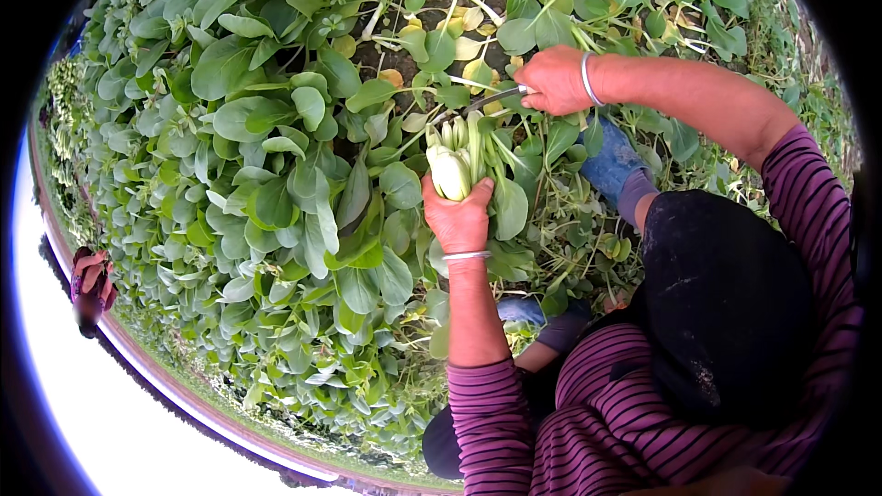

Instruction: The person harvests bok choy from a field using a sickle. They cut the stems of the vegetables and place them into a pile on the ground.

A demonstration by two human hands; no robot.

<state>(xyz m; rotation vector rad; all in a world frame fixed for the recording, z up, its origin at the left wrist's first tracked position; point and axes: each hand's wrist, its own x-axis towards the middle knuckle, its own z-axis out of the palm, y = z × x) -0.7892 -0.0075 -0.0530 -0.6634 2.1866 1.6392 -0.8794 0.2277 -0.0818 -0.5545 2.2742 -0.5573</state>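
Note:
My left hand (pixel 458 217) grips several bok choy plants by their thick pale stems (pixel 451 169), the bases pointing away from me. Some green leaves hang to the right of that hand. In my right hand (pixel 557 81) is the handle of a knife or sickle with a narrow dark blade (pixel 493 98). The blade reaches left, just beyond the bases of the held bok choy. Whether its edge touches them I cannot tell. A silvery bangle circles each wrist.
Dense standing bok choy (pixel 275 151) fills the left side. Loose leaves, some yellow (pixel 468 48), lie on the soil beyond my hands. My blue shoe (pixel 610 158) stands right of the bunch. Another person (pixel 91 282) is far off at the left.

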